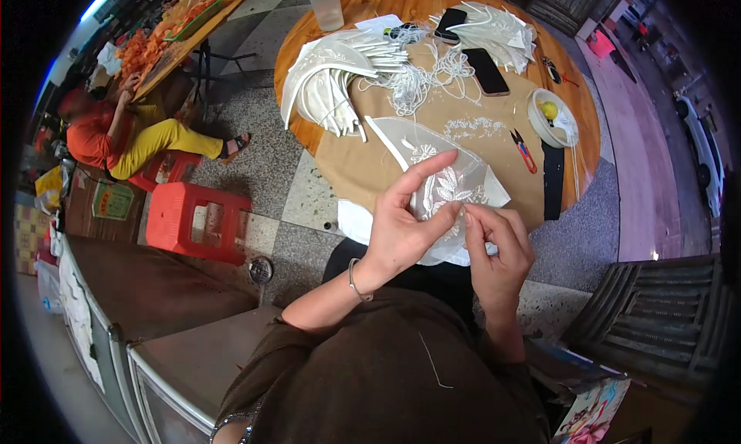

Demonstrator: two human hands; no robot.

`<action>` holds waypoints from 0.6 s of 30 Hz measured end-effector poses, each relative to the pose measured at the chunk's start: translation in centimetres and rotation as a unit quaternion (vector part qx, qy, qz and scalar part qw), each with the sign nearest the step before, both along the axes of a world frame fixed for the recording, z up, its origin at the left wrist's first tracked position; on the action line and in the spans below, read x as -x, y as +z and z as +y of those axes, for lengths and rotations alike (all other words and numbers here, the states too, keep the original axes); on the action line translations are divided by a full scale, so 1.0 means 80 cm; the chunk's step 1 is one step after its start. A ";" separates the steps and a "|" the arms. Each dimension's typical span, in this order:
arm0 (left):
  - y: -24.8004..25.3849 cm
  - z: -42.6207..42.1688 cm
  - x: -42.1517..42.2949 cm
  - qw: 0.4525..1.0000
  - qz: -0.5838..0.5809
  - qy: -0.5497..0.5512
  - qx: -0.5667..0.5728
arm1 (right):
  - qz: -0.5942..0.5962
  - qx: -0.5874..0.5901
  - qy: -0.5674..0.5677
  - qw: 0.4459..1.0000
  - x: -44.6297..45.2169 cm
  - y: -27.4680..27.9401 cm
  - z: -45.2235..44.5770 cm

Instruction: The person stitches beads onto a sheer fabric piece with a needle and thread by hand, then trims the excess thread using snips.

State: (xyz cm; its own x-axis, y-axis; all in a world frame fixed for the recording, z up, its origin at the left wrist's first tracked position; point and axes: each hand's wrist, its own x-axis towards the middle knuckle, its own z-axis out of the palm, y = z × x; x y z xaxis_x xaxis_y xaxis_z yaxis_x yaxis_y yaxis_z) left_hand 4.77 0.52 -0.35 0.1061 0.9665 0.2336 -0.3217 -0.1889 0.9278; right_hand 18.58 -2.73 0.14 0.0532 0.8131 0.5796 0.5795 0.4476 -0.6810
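A sheer white fabric piece (468, 165) with beaded flower embroidery hangs over the table's near edge. My left hand (400, 232) grips it, thumb on the embroidery and index finger stretched along it. Fingertips pinched, my right hand (502, 247) meets the left thumb at the beadwork; whatever it holds is too small to make out. Loose white beads (475, 126) lie on brown paper (347, 162) just beyond the fabric. To the right rest red-handled thread snips (526, 152).
Stacked white fabric pieces (328, 77), tangled white cord (413, 85) and a black phone (486, 72) lie on the round wooden table (370, 0). A white bowl (538, 124) stands at right. A red stool (181, 220) and a seated person (108, 139) are at left.
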 end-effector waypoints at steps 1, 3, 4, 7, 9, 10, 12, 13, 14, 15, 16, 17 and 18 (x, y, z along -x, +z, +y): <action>-0.003 0.000 0.000 1.000 0.007 0.002 -0.004 | 0.001 0.000 0.000 1.000 0.000 -0.002 0.000; -0.005 0.001 0.000 1.000 0.010 0.003 -0.007 | 0.000 -0.001 0.001 1.000 0.000 -0.002 0.000; -0.005 0.002 0.000 1.000 0.007 0.002 -0.006 | -0.001 -0.003 0.002 1.000 0.000 0.000 0.000; -0.002 0.001 0.002 1.000 -0.015 -0.006 0.014 | 0.001 -0.004 0.004 1.000 0.000 0.001 0.000; -0.001 0.001 0.002 0.999 -0.022 -0.010 0.020 | 0.006 -0.001 0.002 1.000 0.001 0.000 0.000; -0.001 0.001 0.002 1.000 -0.021 -0.012 0.017 | 0.010 0.003 0.000 1.000 0.001 -0.001 0.000; -0.001 0.001 0.002 1.000 -0.016 -0.012 0.009 | 0.017 0.009 -0.001 1.000 0.001 0.000 -0.001; 0.000 0.001 0.002 1.000 -0.013 -0.011 0.004 | 0.022 0.013 0.001 1.000 0.001 0.000 -0.001; 0.001 0.001 0.002 1.000 -0.010 -0.010 -0.001 | 0.026 0.016 0.003 1.000 0.001 0.001 -0.001; 0.000 0.000 0.002 1.000 -0.006 -0.007 -0.005 | 0.027 0.015 0.003 1.000 0.000 0.000 -0.001; -0.001 0.000 0.001 1.000 -0.002 -0.005 -0.009 | 0.028 0.014 0.002 1.000 0.000 0.000 -0.001; -0.002 0.000 0.000 1.000 0.002 -0.003 -0.013 | 0.028 0.013 0.001 1.000 0.000 -0.001 -0.001; -0.003 0.000 -0.001 1.000 0.007 0.004 -0.019 | 0.027 0.015 0.000 1.000 0.000 -0.001 -0.001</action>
State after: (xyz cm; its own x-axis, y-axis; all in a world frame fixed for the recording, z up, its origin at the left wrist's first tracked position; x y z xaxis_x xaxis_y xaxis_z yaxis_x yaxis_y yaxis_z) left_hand 4.84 0.50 -0.57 0.1031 0.9579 0.2681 -0.3065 -0.2258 0.9247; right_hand 18.56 -2.79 0.08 0.0842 0.8303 0.5509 0.5414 0.4260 -0.7249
